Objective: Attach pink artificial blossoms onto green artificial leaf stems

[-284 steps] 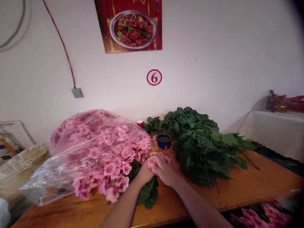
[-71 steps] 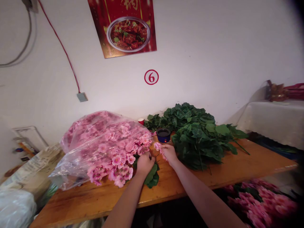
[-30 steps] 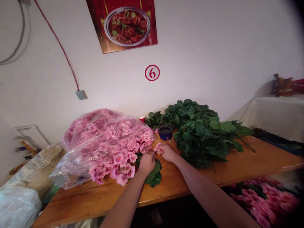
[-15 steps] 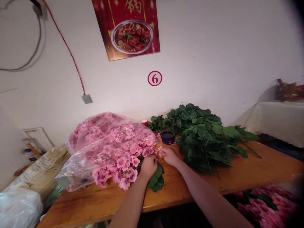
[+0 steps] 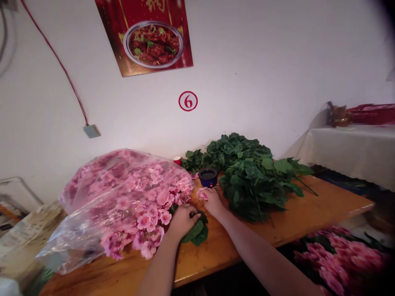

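My left hand [image 5: 183, 220] is closed, fingers curled over the top of a green leaf sprig [image 5: 197, 232] just above the tabletop; the stem under the fingers is mostly hidden. Pinched in my right hand [image 5: 213, 203] is a pink artificial flower [image 5: 203, 193], in front of a small dark blue pot [image 5: 208, 177] with a lit red light. To the left, a clear plastic bag [image 5: 101, 197] bulges with pink flowers, and loose pink blossoms [image 5: 148, 230] spill out beside my left hand.
A large heap of green leaves [image 5: 253, 176] covers the table [image 5: 333, 201] on the right. Behind the pot stands a red cup [image 5: 177, 160]. Pink flowers [image 5: 345, 259] lie below the table's right edge. Stacked sacks or cardboard [image 5: 24, 242] sit at the left.
The view has swung right, so everything sits further left. My right hand has brought the flower slightly nearer the pot. My left fingers now reach further over the leaves.
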Tool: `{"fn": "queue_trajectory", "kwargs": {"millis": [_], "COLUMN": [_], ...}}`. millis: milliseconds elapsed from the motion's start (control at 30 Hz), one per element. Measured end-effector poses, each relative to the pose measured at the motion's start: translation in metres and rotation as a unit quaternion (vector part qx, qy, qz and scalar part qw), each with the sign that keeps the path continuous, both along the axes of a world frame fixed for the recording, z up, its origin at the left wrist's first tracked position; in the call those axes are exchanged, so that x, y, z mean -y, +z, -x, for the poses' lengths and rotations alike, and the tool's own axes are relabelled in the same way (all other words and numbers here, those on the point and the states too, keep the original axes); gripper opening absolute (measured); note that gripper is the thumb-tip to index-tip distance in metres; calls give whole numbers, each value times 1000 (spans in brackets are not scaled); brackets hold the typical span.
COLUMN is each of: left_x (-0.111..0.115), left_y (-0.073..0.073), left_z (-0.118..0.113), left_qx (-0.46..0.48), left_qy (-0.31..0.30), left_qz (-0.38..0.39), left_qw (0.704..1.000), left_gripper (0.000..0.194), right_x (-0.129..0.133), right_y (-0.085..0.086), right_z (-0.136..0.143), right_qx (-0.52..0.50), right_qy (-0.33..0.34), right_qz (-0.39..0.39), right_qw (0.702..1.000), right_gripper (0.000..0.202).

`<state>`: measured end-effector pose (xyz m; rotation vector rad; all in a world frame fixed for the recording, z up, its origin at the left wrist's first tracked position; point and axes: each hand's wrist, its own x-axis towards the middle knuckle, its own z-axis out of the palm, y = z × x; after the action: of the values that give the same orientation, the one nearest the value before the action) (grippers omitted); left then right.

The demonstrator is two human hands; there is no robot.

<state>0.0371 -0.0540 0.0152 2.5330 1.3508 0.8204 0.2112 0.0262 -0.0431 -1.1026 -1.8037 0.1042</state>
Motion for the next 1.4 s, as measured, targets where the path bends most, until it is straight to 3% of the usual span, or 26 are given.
{"fn": "queue_trajectory", "kwargs": {"millis": [200,433,700,1033,1200,1400], "left_x": [0,0,2,4,4,4], "left_y": [-2,-2,-2,-6,-6,-7], "left_z": [2,-1,-6,-14,-14,-13], "left_qx": [7,-1,-24,-63,-58,-32], "left_qy": [1,6,31,80,58,17], "left_qz": [38,58,33,4,5,38], "left_qw": [999,998,999,995,997,999], "left_gripper": [22,23,20,18,25,18], "right_x": [-2,4,5,20,20,17], "right_y": [-5,1,3,17,17,13], "right_z": [-2,-1,0,3,3,4], "right_qx": [13,14,21,30,23,33], "right_qy": [-21,-28,-14,-4,-1,-9], "right_qz": [14,22,31,37,50,48], "right_qw": [1000,999,999,999,998,998], "right_gripper": [37,36,34,33,33,34]}}
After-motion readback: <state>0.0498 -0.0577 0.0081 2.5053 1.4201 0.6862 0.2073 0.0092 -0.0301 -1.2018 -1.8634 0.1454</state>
